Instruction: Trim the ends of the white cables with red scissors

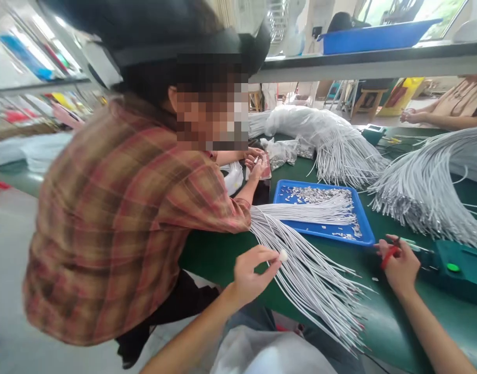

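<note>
My left hand [255,272] is closed in a pinch on a small white piece [282,255], too small to name exactly. It hovers over a fanned bundle of white cables [301,265] that lies across the green table, cut ends toward the lower right. Beside the blue tray's corner, my right hand [401,266] is wrapped round the red handle of what look like scissors [390,255]; their blades are hard to make out. Just right of that hand sits a dark green machine [462,270] with a bright green button.
The blue tray [369,236] holds small metal pieces and more cable ends. Larger cable bundles [421,192] lie behind. On my left a co-worker in a plaid shirt [117,223] leans over the table. Another person's hands [413,117] are at the far right. A shelf [379,65] spans above.
</note>
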Demonstrator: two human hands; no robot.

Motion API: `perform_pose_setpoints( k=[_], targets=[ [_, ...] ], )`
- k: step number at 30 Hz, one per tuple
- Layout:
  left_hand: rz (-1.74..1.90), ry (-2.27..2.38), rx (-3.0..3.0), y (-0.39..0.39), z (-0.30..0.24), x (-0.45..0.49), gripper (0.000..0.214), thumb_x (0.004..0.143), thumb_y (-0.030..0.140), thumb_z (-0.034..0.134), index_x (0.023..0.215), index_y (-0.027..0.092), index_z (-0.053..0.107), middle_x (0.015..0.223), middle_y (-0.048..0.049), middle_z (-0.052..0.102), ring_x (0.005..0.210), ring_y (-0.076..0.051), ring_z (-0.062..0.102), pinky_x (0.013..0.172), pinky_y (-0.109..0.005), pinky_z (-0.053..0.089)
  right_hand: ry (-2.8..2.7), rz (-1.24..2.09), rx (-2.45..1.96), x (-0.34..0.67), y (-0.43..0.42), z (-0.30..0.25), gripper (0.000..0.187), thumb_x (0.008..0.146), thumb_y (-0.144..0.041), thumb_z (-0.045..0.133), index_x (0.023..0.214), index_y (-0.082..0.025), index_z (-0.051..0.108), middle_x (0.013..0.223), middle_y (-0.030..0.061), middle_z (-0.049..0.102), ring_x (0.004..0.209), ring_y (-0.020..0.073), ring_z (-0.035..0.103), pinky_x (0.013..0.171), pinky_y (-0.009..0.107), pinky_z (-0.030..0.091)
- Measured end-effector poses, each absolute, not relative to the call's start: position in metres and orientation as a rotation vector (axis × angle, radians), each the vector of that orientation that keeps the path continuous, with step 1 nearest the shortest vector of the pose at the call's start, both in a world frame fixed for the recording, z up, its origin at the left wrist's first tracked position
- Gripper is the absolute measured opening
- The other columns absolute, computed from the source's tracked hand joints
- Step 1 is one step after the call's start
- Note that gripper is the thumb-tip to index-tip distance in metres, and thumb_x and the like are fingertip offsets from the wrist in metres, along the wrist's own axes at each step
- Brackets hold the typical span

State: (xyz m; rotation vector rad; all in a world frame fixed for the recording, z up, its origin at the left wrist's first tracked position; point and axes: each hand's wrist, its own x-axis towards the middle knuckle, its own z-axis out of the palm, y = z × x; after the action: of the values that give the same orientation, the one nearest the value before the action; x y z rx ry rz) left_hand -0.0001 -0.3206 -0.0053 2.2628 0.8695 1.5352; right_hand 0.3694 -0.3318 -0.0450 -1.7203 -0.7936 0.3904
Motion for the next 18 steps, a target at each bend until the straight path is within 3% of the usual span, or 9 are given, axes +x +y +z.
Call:
perform_pose_setpoints(
  k=[3,11,18],
  targets=[
    [1.366,0.797,2.528,-0.3,-0.022,0.009,0.013,0.092,0.015,0.058,0.102,0.016,0.066,0.085,-0.0036,0.072,0.073,-0.01,0.068,0.066,-0.018,0.057,-0.778,0.41,-1.733,0.37,-0.331,-0.047,0.059,0.058,-0.059,0.069,0.098,-0.016,0.063,0.065,0.0062,0.065,0.054,0.0206,0.058,0.058,0.035,0.046],
    [1.16,0.92,2.639,-0.279,-0.045,0.014,0.014,0.095,0.019,0.055,0.092,0.015,0.068,0.08,-0.004,0.071,0.072,-0.011,0.068,0.068,-0.022,0.058,-0.839,0.365,-1.785,0.372,-0.33,-0.042,0.051,0.068,-0.049,0.063,0.102,-0.012,0.065,0.068,0.0103,0.068,0.055,0.0202,0.062,0.059,0.033,0.05],
    [1.048,0.986,2.648,-0.278,-0.04,0.014,0.014,0.093,0.021,0.058,0.085,0.017,0.069,0.08,-0.0043,0.071,0.073,-0.012,0.067,0.068,-0.023,0.055,-0.895,0.328,-1.823,0.376,-0.33,-0.042,0.038,0.075,-0.036,0.062,0.104,-0.011,0.065,0.067,0.0063,0.066,0.055,0.0161,0.061,0.059,0.029,0.049]
  ],
)
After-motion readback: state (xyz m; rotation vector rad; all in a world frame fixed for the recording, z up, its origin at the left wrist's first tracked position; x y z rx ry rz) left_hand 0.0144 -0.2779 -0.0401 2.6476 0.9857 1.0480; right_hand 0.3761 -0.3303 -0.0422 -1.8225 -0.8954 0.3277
